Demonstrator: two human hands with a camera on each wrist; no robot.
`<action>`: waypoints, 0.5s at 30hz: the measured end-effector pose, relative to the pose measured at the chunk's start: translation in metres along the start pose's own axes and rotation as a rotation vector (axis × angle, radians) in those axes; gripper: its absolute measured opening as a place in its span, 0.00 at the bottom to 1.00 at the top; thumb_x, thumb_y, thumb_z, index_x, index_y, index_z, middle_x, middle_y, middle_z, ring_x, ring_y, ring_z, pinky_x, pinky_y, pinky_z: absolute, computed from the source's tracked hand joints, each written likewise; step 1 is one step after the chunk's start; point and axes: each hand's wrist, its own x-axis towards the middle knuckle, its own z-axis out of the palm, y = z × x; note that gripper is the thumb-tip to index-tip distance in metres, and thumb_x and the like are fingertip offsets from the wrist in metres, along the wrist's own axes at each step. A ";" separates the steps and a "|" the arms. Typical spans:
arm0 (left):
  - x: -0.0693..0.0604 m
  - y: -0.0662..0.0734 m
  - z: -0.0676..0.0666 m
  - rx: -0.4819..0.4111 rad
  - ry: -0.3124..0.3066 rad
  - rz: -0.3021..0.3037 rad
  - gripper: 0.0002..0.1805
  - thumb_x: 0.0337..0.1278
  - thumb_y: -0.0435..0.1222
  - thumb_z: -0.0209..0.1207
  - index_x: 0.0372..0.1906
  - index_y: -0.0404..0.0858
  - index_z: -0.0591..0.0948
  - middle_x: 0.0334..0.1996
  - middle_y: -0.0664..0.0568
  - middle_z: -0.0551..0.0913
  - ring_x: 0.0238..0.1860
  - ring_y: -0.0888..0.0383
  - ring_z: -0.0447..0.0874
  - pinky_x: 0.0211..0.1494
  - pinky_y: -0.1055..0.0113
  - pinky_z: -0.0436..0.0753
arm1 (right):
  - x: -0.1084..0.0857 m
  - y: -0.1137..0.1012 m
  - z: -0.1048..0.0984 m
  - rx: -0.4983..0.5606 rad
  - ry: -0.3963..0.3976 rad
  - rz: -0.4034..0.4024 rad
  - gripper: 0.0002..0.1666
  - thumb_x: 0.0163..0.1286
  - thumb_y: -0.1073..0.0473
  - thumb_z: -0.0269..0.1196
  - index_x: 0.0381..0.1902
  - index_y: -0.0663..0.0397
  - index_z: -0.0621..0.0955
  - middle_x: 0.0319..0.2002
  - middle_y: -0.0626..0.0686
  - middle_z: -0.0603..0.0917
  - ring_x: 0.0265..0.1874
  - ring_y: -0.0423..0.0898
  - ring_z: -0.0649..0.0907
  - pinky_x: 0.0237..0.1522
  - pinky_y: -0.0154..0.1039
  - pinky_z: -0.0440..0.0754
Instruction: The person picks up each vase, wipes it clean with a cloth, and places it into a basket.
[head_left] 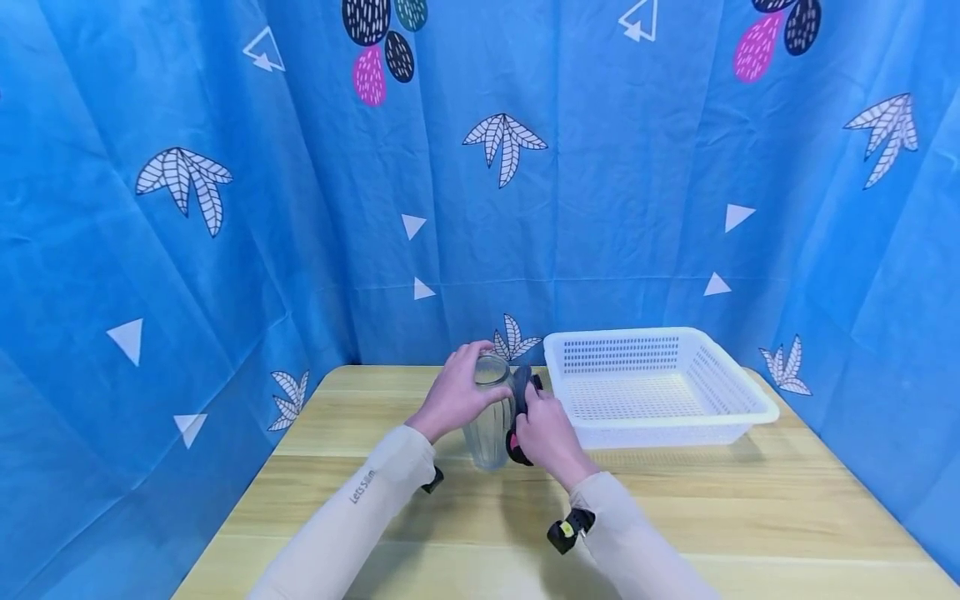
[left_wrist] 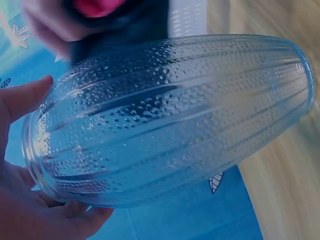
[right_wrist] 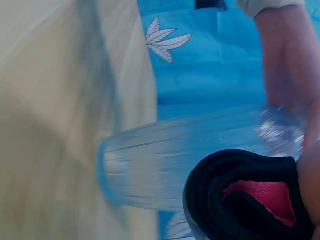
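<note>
A clear ribbed glass vase point(head_left: 487, 433) stands roughly upright over the wooden table, with a dimpled texture along its side point(left_wrist: 165, 120). Whether its base touches the tabletop I cannot tell. My left hand point(head_left: 459, 393) grips it near the rim, thumb and fingers spread around the upper part. On the vase's right side, my right hand point(head_left: 550, 432) holds a folded black cloth point(right_wrist: 240, 165) with a pink inner face. In the left wrist view the cloth, somewhat blurred, lies close against the glass; the fingertips behind it are partly hidden.
A white perforated plastic basket point(head_left: 660, 433) sits at the back right of the wooden table point(head_left: 720, 500), just beyond my right hand. Blue patterned curtains point(head_left: 600, 208) hang behind the table and along both sides.
</note>
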 end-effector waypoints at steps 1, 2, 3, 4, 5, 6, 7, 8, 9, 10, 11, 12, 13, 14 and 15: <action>0.000 0.000 -0.001 -0.005 -0.004 -0.004 0.43 0.55 0.52 0.71 0.73 0.45 0.67 0.67 0.49 0.72 0.68 0.49 0.69 0.70 0.49 0.71 | 0.000 0.004 0.006 0.000 -0.016 0.004 0.32 0.68 0.64 0.56 0.69 0.72 0.70 0.52 0.70 0.82 0.49 0.64 0.83 0.52 0.56 0.82; 0.000 0.001 -0.002 -0.008 -0.010 -0.010 0.42 0.55 0.51 0.70 0.73 0.46 0.66 0.68 0.49 0.72 0.69 0.49 0.68 0.70 0.49 0.71 | 0.000 0.008 0.012 0.009 -0.038 0.014 0.31 0.68 0.64 0.57 0.67 0.72 0.71 0.49 0.69 0.83 0.44 0.62 0.85 0.47 0.55 0.83; -0.001 0.001 -0.002 -0.014 -0.016 -0.012 0.42 0.56 0.50 0.70 0.73 0.46 0.66 0.68 0.49 0.71 0.69 0.49 0.68 0.71 0.49 0.70 | -0.001 0.013 0.018 0.018 -0.065 0.023 0.30 0.68 0.64 0.57 0.66 0.71 0.72 0.46 0.69 0.84 0.40 0.59 0.86 0.42 0.53 0.84; -0.001 0.001 -0.003 -0.019 -0.023 -0.015 0.42 0.56 0.50 0.70 0.73 0.46 0.66 0.69 0.49 0.71 0.69 0.49 0.68 0.71 0.49 0.70 | -0.002 0.017 0.024 0.030 -0.093 0.032 0.28 0.67 0.64 0.57 0.65 0.71 0.74 0.42 0.67 0.85 0.34 0.56 0.86 0.36 0.50 0.84; -0.001 0.001 -0.003 -0.023 -0.029 -0.017 0.41 0.57 0.49 0.69 0.73 0.47 0.66 0.69 0.49 0.71 0.70 0.49 0.68 0.71 0.49 0.70 | -0.003 0.022 0.030 0.036 -0.121 0.042 0.28 0.67 0.64 0.57 0.64 0.70 0.75 0.41 0.66 0.85 0.31 0.52 0.85 0.33 0.47 0.83; 0.000 0.001 -0.003 -0.029 -0.035 -0.014 0.41 0.57 0.49 0.69 0.73 0.47 0.66 0.69 0.49 0.70 0.70 0.49 0.68 0.71 0.48 0.70 | -0.005 0.026 0.035 0.050 -0.149 0.050 0.27 0.67 0.64 0.57 0.63 0.70 0.75 0.41 0.66 0.85 0.29 0.50 0.83 0.31 0.45 0.82; 0.000 0.001 -0.003 -0.033 -0.041 -0.011 0.40 0.58 0.49 0.69 0.73 0.48 0.66 0.69 0.49 0.70 0.70 0.49 0.67 0.71 0.48 0.70 | -0.007 0.029 0.039 0.060 -0.170 0.057 0.27 0.67 0.65 0.57 0.63 0.70 0.75 0.41 0.67 0.86 0.28 0.49 0.83 0.30 0.43 0.81; 0.000 0.002 -0.003 -0.039 -0.046 -0.007 0.40 0.58 0.48 0.68 0.74 0.48 0.66 0.69 0.49 0.70 0.70 0.49 0.67 0.70 0.48 0.70 | -0.008 0.032 0.042 0.069 -0.187 0.062 0.27 0.67 0.65 0.57 0.63 0.71 0.75 0.43 0.68 0.85 0.29 0.49 0.83 0.30 0.43 0.81; 0.000 0.002 -0.003 -0.045 -0.049 0.000 0.39 0.59 0.48 0.67 0.73 0.48 0.66 0.69 0.49 0.70 0.70 0.48 0.67 0.70 0.47 0.70 | -0.009 0.034 0.043 0.076 -0.198 0.063 0.28 0.67 0.65 0.57 0.64 0.72 0.74 0.45 0.69 0.85 0.31 0.49 0.83 0.32 0.43 0.82; 0.001 0.001 -0.002 -0.046 -0.048 0.004 0.39 0.58 0.48 0.67 0.73 0.48 0.66 0.69 0.49 0.70 0.70 0.48 0.67 0.70 0.47 0.71 | -0.010 0.035 0.044 0.084 -0.203 0.062 0.28 0.67 0.65 0.57 0.64 0.73 0.74 0.48 0.70 0.85 0.33 0.50 0.84 0.34 0.45 0.83; 0.001 0.001 -0.002 -0.048 -0.047 0.005 0.39 0.57 0.47 0.67 0.73 0.48 0.66 0.69 0.49 0.70 0.70 0.48 0.67 0.70 0.47 0.71 | -0.011 0.035 0.043 0.088 -0.209 0.064 0.29 0.67 0.65 0.57 0.65 0.74 0.73 0.51 0.72 0.83 0.36 0.51 0.84 0.37 0.46 0.83; 0.002 0.001 -0.001 -0.049 -0.048 0.006 0.39 0.56 0.46 0.66 0.73 0.48 0.66 0.69 0.49 0.69 0.70 0.49 0.67 0.70 0.47 0.71 | -0.011 0.034 0.042 0.105 -0.215 0.071 0.30 0.68 0.66 0.57 0.66 0.74 0.72 0.54 0.73 0.82 0.39 0.53 0.84 0.40 0.48 0.84; 0.002 0.000 0.000 -0.043 -0.047 0.007 0.39 0.55 0.46 0.66 0.73 0.47 0.66 0.69 0.50 0.69 0.70 0.49 0.67 0.70 0.48 0.71 | -0.012 0.033 0.039 0.111 -0.223 0.082 0.30 0.68 0.65 0.57 0.67 0.73 0.72 0.57 0.73 0.81 0.43 0.53 0.84 0.44 0.49 0.84; 0.003 0.000 0.000 -0.034 -0.047 0.008 0.40 0.54 0.46 0.65 0.73 0.47 0.66 0.69 0.51 0.69 0.70 0.50 0.67 0.70 0.48 0.71 | -0.013 0.032 0.037 0.131 -0.233 0.101 0.31 0.69 0.65 0.56 0.68 0.72 0.70 0.60 0.73 0.78 0.44 0.54 0.84 0.44 0.50 0.83; 0.004 -0.001 0.001 -0.017 -0.046 0.010 0.40 0.54 0.47 0.65 0.73 0.47 0.67 0.68 0.51 0.69 0.70 0.51 0.66 0.70 0.49 0.71 | -0.013 0.030 0.033 0.145 -0.241 0.117 0.32 0.70 0.64 0.56 0.70 0.71 0.69 0.63 0.72 0.77 0.44 0.53 0.84 0.43 0.49 0.83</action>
